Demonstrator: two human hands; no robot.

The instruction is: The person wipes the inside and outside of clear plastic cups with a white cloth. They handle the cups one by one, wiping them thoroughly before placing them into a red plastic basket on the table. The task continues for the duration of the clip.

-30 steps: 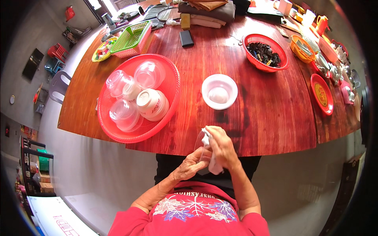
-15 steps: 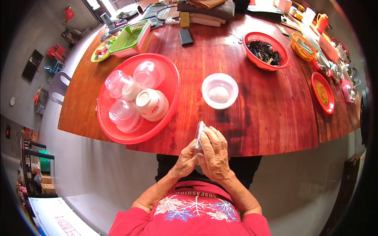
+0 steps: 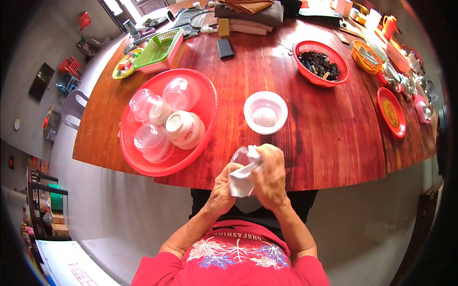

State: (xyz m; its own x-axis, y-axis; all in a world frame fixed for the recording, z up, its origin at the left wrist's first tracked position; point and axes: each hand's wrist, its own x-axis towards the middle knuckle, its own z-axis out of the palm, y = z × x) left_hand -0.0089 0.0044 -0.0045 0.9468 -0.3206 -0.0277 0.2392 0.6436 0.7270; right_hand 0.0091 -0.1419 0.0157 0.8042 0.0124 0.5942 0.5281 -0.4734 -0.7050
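Observation:
Near the table's front edge, my left hand (image 3: 221,189) grips a clear round plastic lid (image 3: 240,154) tilted up on its side. My right hand (image 3: 272,174) is closed on a white tissue (image 3: 241,184), which hangs across the lid between the two hands. The right fingers are partly smeared by motion. Just beyond the hands stands a white bowl (image 3: 248,114) with a pale round shape at its bottom. To the left, a large red basket (image 3: 125,140) holds upturned clear plastic bowls (image 3: 151,137) and a stack of white printed bowls (image 3: 186,131).
At the far left are a green and pink basket (image 3: 161,47) and a yellow dish (image 3: 117,72). A black phone-like block (image 3: 225,48) lies near folded cloths (image 3: 257,14). A red basket of dark scraps (image 3: 344,71) and a red oval tray (image 3: 392,114) are on the right.
My right hand has lifted and moved slightly right, pulling the white tissue across the lid. The lid, earlier seen edge-on between both hands, now shows more of its round face.

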